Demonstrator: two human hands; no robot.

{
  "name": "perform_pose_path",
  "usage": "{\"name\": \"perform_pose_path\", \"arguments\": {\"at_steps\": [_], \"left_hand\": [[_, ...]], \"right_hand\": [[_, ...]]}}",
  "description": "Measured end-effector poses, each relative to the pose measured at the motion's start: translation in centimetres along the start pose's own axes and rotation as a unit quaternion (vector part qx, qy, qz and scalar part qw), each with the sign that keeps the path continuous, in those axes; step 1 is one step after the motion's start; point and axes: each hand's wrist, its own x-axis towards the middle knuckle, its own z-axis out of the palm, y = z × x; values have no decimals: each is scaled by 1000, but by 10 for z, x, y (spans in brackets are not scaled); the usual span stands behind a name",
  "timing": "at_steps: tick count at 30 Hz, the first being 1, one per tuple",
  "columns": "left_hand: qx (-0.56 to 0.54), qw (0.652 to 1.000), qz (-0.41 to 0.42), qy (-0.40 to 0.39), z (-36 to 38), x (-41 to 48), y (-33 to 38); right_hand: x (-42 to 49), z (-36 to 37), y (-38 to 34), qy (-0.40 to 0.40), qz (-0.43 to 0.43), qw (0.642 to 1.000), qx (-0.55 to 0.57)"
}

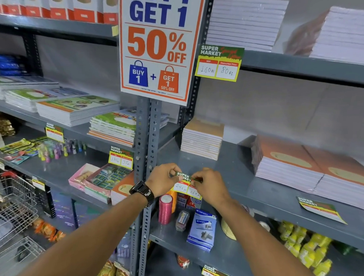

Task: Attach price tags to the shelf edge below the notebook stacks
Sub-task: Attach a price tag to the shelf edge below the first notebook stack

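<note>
Bright, even light; wide-angle bending, soft edges.

price tag (pixel 187 185) at shelf edge (pixel 257 200); notebook stack (pixel 202 138) behind it

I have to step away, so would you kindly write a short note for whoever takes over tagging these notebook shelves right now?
Left hand and right hand: both pinch the top strip of one price tag, pressing it at the shelf edge below the small notebook stack.
Another tag lies flat on the same shelf, in front of the brown-covered stacks; not attached.
Done: upper shelf tag already hangs.
Left: finish fixing the held tag, then hang the loose one.
</note>
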Motion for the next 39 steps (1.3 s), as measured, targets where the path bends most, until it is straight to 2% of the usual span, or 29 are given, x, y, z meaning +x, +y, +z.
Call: {"name": "perform_pose_path", "arguments": {"at_steps": [6, 17, 24, 30, 33, 39], "left_hand": [[1, 1000, -1, 22, 6, -3, 1], [23, 999, -1, 45, 10, -5, 7], [147, 987, 48, 50, 6, -2, 8], [266, 956, 108, 58, 5, 3, 7], [272, 951, 139, 43, 8, 3, 4], [273, 950, 142, 54, 9, 1, 3]], "right_hand": [[-2, 3, -5, 20, 37, 999, -24], [4, 6, -12, 45, 23, 992, -117], [7, 3, -13, 60, 27, 991, -114], [9, 5, -13, 56, 42, 993, -95], [6, 10, -12, 67, 24, 991, -114], [2, 12, -10, 97, 6, 986, -133]]}}
